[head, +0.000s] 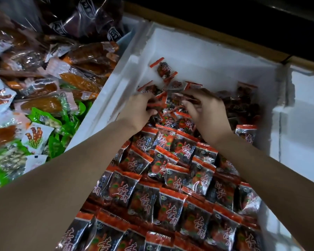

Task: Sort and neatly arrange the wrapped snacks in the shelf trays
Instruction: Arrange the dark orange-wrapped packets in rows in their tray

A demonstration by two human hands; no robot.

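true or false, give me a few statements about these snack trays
The left hand and right hand are both in the white tray. True.
The red packets nearest the camera lie in a messy heap. False: they sit in overlapping rows; the loose ones are at the far end.
Green packets lie left of the white tray. True.
The right hand holds a green packet. False: it pinches a red one.

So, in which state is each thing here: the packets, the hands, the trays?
snack packets: near rows lined up, far ones loose
left hand: grips snack packets
right hand: pinches one packet
foam tray: far end bare
mixed packets: heaped, unsorted
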